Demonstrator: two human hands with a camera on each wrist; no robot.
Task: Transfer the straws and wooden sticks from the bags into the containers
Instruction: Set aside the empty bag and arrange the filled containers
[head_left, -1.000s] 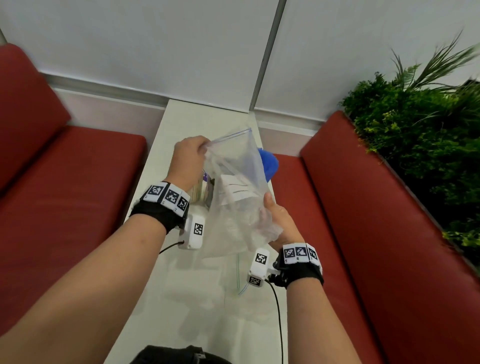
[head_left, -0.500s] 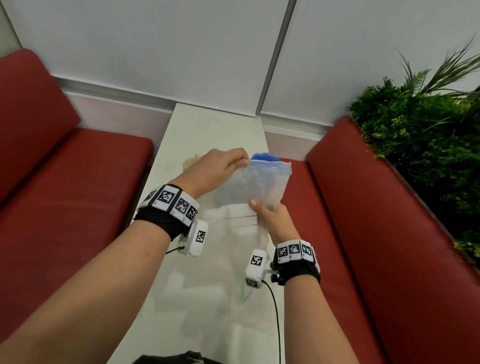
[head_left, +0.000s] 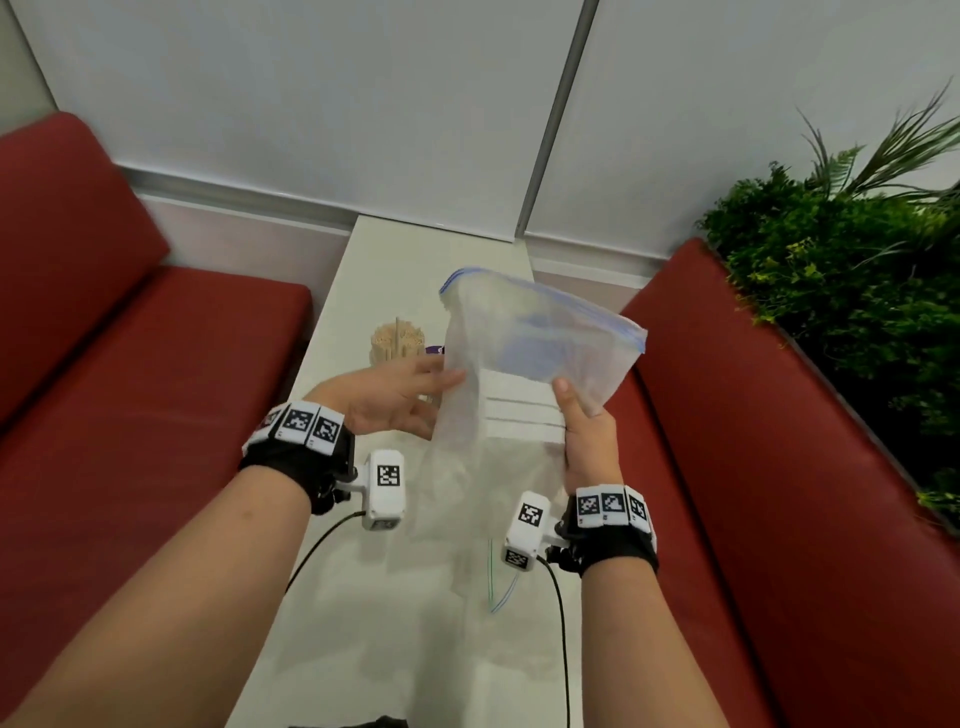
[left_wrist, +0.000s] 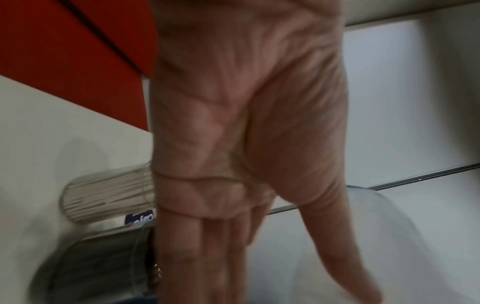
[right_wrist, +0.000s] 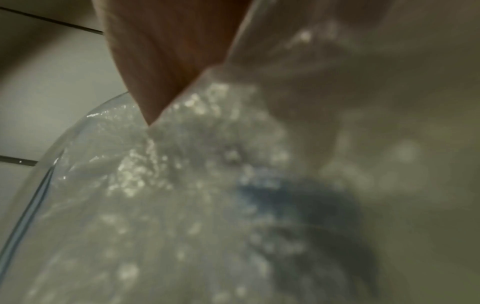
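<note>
— What's my right hand (head_left: 589, 441) doing?

— It pinches the clear zip bag (head_left: 524, 374), thumb on the white label panel, fingers hidden behind the plastic. I hold it up above the table (head_left: 395, 597). Its long axis runs from low near my wrists up and away, the blue zip mouth pointing to the far right and sagging wide.

— And my left hand (head_left: 395, 397)?

— Fingers straight and together, flat against the bag's left edge, gripping nothing. The left wrist view shows the palm spread.

— Against half a second ago?

— Then the left hand pinched the zip corner; now it has let go and dropped lower. The mouth has swung rightward.

— Around it?

— A container of wooden sticks (head_left: 397, 340) stands upright just beyond my left hand. Two thin straws (head_left: 496, 592) lie on the table below the bag. Red bench seats (head_left: 156, 389) flank the table; a plant (head_left: 852, 270) sits right.
</note>
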